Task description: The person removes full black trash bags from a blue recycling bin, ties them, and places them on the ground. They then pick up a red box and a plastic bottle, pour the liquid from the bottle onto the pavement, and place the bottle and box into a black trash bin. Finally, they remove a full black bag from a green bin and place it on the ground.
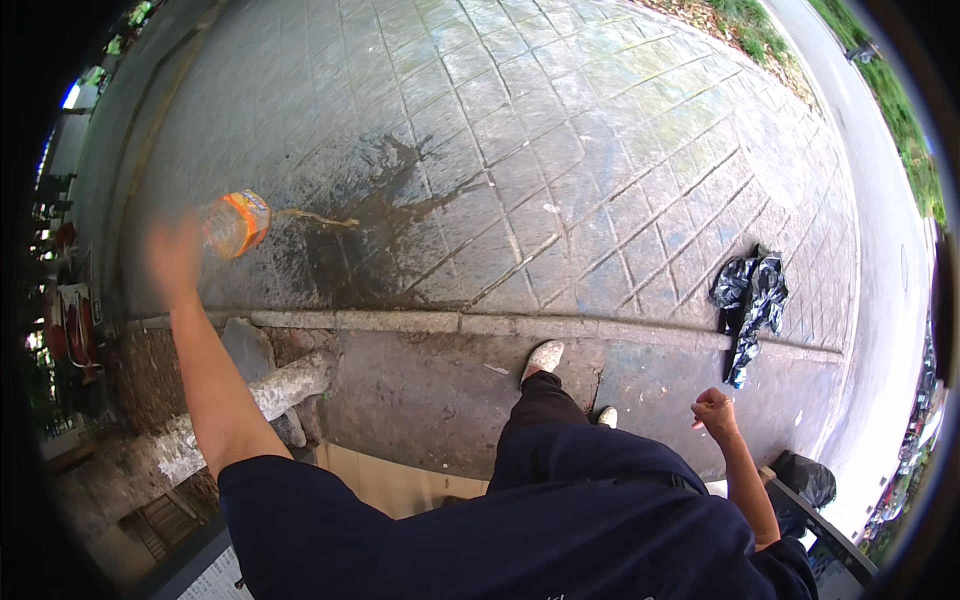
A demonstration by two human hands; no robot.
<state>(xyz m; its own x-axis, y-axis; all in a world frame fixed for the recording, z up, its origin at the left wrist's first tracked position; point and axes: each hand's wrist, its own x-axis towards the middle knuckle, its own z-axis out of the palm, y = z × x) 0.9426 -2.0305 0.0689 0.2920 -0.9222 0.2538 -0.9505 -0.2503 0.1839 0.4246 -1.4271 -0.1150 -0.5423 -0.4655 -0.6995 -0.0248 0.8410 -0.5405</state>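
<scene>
My left hand (172,251), blurred, is stretched out at the left, closed on a clear plastic bottle (238,223) with an orange label. The bottle is tilted, and a thin stream of yellowish-brown liquid (319,217) runs out of it to the right. Below and around the stream, a dark wet patch (375,232) spreads over the paving. At the lower right, my right hand (714,412) hangs over the pavement with its fingers curled; whether it holds anything small cannot be told. Crumpled black plastic bags (752,292) lie just above it in the picture, apart from the hand.
A low stone kerb (525,324) crosses the paving near my shoes. A pale tree trunk (285,386) stands at the lower left. A filled black bag (808,480) sits beside a dark-framed board at the lower right. A road (889,225) runs along the right side.
</scene>
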